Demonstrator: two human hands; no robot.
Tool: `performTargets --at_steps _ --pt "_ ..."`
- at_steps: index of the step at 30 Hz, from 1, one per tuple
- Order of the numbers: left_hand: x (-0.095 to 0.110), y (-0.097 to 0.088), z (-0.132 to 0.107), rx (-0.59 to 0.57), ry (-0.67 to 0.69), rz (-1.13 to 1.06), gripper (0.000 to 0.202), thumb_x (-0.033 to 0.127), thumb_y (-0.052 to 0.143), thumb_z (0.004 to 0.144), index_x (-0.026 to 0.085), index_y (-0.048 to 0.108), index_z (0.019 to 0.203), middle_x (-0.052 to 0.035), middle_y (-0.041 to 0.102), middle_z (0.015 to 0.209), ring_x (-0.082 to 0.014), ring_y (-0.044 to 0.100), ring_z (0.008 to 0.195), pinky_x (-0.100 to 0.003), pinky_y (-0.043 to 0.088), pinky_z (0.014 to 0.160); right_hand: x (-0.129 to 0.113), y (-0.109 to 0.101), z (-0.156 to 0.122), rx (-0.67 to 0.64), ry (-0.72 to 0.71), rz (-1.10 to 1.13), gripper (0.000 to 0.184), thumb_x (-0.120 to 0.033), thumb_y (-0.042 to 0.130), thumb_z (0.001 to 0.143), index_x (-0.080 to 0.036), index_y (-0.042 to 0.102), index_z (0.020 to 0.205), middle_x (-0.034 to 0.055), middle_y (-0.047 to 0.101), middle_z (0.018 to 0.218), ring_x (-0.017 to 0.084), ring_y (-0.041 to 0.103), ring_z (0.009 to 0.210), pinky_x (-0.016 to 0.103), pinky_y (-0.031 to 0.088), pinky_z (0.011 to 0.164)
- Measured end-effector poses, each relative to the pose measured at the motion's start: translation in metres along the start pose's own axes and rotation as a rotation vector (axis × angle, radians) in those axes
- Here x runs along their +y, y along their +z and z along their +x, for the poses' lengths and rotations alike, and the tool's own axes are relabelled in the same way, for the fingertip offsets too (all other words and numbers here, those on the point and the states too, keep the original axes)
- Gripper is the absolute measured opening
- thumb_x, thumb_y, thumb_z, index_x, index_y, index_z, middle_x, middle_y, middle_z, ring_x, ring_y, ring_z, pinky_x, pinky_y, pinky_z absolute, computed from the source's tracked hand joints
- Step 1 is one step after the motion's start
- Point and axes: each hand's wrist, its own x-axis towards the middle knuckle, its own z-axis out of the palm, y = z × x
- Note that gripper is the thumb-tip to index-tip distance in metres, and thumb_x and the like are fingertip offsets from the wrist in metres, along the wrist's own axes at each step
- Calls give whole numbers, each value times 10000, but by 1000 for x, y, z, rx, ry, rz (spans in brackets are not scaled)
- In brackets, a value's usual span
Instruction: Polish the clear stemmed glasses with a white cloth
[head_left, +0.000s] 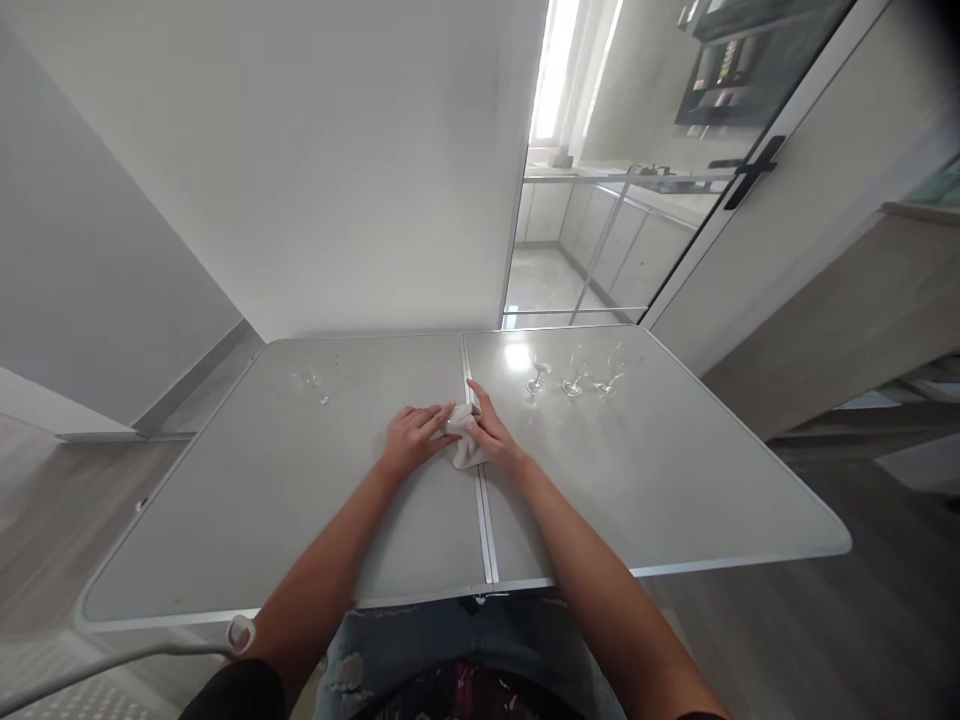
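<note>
**Crumpled off-white fabric cloth (pixel 466 455) held near the middle**

In the head view, the cloth sits between the bare left-hand grip (pixel 411 438) and the bare right-hand grip (pixel 495 436), touching both. The left is narrowed on the cloth's left side, thumb below and fingers above; the right holds the other side, one finger stretched past it toward the far edge. A fold hangs below the fingers (whether the cloth wraps anything, I cannot tell). Beneath lies a wide, pale grey, round-cornered surface (pixel 637 480), and the cloth is over its straight, silvery metal seam strip (pixel 486 530).

The surface's near edge passes under the forearms, close to the faded blue denim jeans (pixel 420 640). Its far edge runs along a smooth white wall (pixel 337 200) and, farther right, a glass-paned door with a black handle (pixel 754 172). Both side edges are well apart from the hands, with broad stretches of grey on either side. Right of the seam, three clear stemmed glasses (pixel 572 388) stand in a row near the far edge, apart from the right grip. Toward the far left are small clear objects (pixel 325 400), too faint to identify. A thin white cord or rod with a curled end (pixel 240 632) shows beside the left forearm.
</note>
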Motion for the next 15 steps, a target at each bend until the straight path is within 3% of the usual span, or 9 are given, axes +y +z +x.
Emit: performTargets --at_steps 4,7,10,12,15 --pt "16 -7 1 -164 -150 -171 547 625 732 776 270 720 1192 -51 723 775 -210 650 678 -303 447 669 -17 -10 -4 8 83 47 693 -515 581 900 -230 423 1512 24 665 906 175 599 757 288 483 713" --pt "21 -8 5 -368 -302 -579 502 656 619 846 198 740 1012 -19 664 694 -145 571 556 -266 435 574 -21 -9 -4 71 140 117 699 -528 589 877 -206 469 1487 11 661 796 173 588 666 277 469 619" --pt "15 -6 8 -518 -488 -1024 561 675 577 866 131 710 905 -74 687 729 -113 518 482 -271 455 514 -18 -3 -2 137 158 185 697 -539 595 859 -217 479 1467 7 652 753 179 582 616 285 466 579" --pt "6 -5 8 -593 -574 -1210 570 669 594 854 126 702 987 -126 718 812 -107 494 466 -295 484 499 -15 1 0 167 168 195 684 -547 588 858 -229 485 1454 15 661 771 190 588 620 300 479 585" --pt "-9 -6 8 -652 -596 -1293 572 614 615 838 159 680 1178 -180 729 998 -104 474 477 -305 474 464 -9 1 4 233 165 201 651 -538 572 868 -240 484 1440 10 657 770 194 592 642 315 497 625"
